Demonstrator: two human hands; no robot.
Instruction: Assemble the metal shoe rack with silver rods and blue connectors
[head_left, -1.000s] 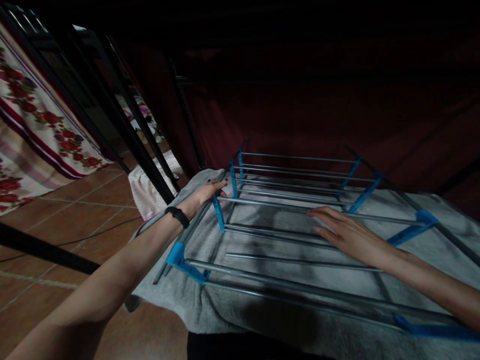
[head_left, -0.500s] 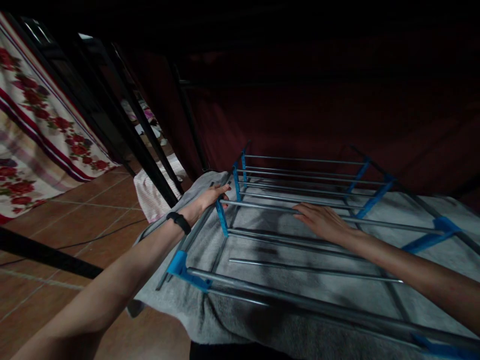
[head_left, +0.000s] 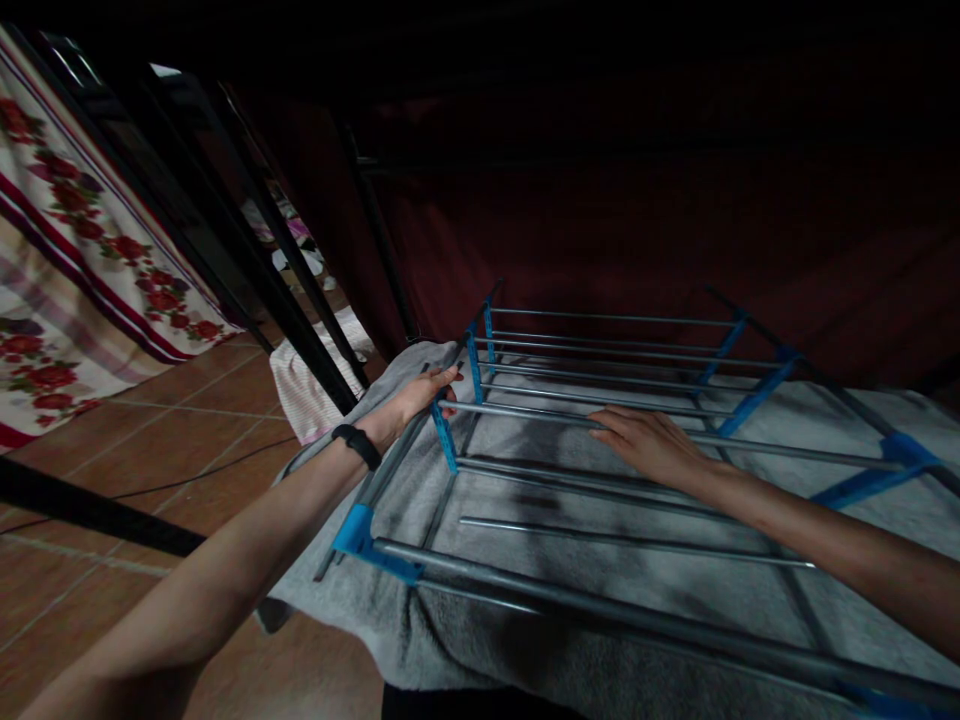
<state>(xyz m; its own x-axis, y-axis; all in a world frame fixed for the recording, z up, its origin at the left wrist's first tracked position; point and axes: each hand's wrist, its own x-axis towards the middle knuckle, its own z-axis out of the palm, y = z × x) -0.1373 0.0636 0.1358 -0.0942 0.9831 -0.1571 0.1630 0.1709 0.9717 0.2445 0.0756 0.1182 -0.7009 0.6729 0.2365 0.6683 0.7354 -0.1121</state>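
A rack of grey metal tubes with blue plastic connectors (head_left: 444,437) lies on a grey blanket (head_left: 480,640). My left hand (head_left: 424,395), a black band on its wrist, is closed around the rack's left side tube at a middle connector. The thumb lies on top, and some fingers are hidden underneath. My right hand (head_left: 645,445) rests over a long crosswise metal tube (head_left: 525,412) that runs from that connector, with its fingers bent over the tube. A loose-looking thin rod (head_left: 600,537) lies between the nearer crossbars.
Black metal posts (head_left: 289,310) stand at the left, and a dark red curtain (head_left: 600,240) hangs behind the rack. A floral cloth (head_left: 112,240) hangs at far left above the brown tiled floor (head_left: 210,440). A cable crosses the tiles.
The rack's right end appears slightly farther right in view. Both hands keep nearly the same places on the tubes.
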